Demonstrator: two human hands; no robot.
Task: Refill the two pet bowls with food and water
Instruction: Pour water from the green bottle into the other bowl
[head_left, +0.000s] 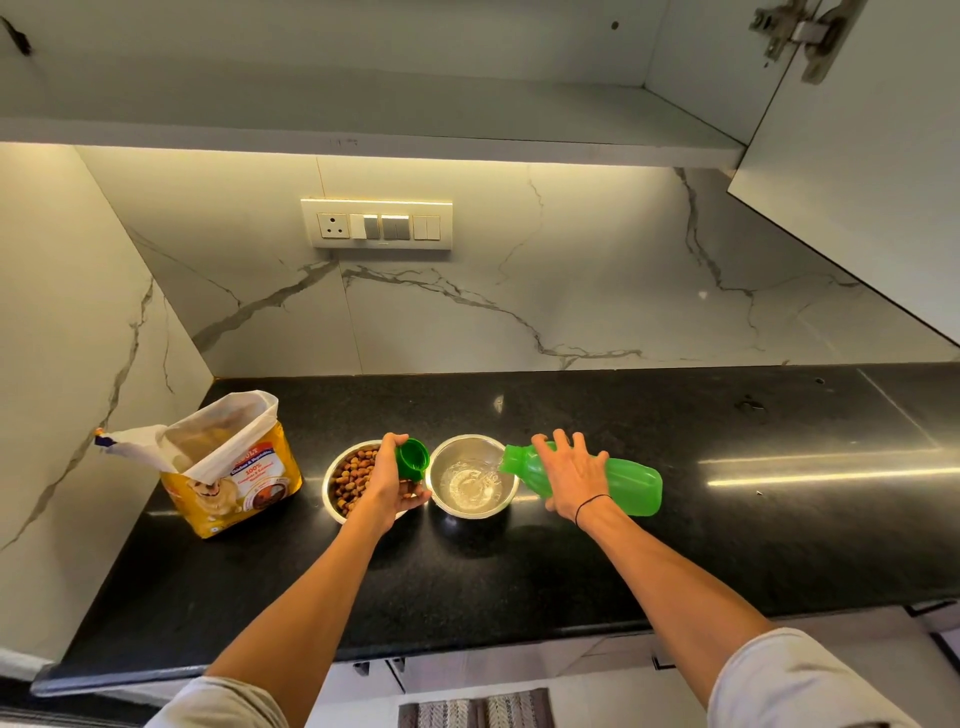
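Observation:
Two steel bowls stand side by side on the black counter (675, 519). The left bowl (332, 480) holds brown kibble. The right bowl (470, 480) has water in it. My right hand (569, 475) grips a green bottle (631, 486) tipped on its side, its open mouth over the right bowl's rim, and water runs from it into the bowl. My left hand (387, 480) hovers over the kibble bowl and holds the bottle's green cap (413, 458).
An opened yellow pet food bag (228, 467) stands upright at the counter's left end by the marble wall. A switch panel (376, 223) sits on the backsplash. An open cabinet door (857, 156) hangs at upper right, above the counter's right part.

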